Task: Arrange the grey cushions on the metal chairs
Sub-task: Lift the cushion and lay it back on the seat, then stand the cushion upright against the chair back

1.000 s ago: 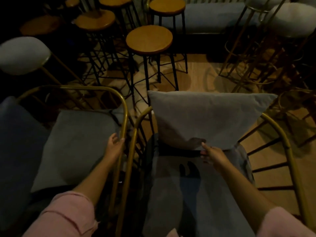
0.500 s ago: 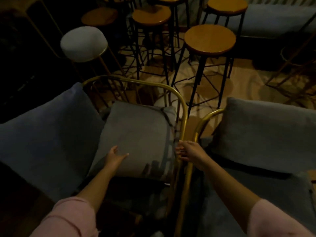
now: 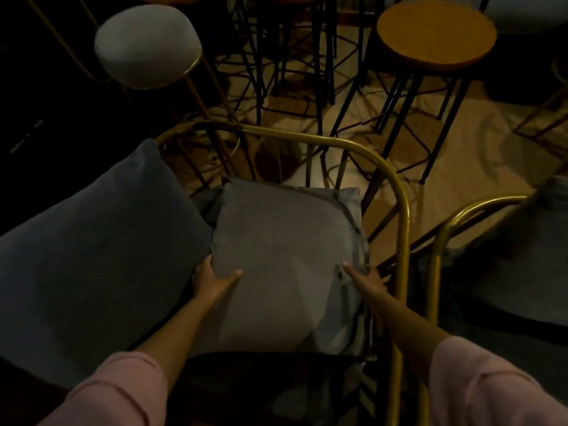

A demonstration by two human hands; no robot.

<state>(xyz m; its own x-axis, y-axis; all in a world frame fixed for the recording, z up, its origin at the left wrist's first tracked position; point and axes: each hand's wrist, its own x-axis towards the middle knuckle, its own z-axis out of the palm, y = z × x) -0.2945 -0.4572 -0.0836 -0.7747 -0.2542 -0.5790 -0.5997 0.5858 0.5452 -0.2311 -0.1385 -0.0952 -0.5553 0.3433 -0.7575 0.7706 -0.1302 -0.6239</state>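
Note:
A grey cushion (image 3: pixel 285 259) lies flat on the seat of a gold metal chair (image 3: pixel 396 192) in the middle of the view. My left hand (image 3: pixel 212 279) grips its left edge, thumb on top. My right hand (image 3: pixel 367 279) holds its right edge, next to the chair's rail. A larger blue-grey cushion (image 3: pixel 92 247) leans at the left, touching the grey one. A second gold chair (image 3: pixel 442 229) stands at the right with another cushion (image 3: pixel 516 259) on it.
Behind the chairs stand a white padded stool (image 3: pixel 147 46) with gold legs and a round wooden stool (image 3: pixel 436 32) on black legs, with more black stool legs crowded between them. The wooden floor (image 3: pixel 479 155) shows at the right.
My view swung left from the right chair to the middle chair. Both hands moved onto the grey cushion: the left to its left edge, the right off the rail to its right edge.

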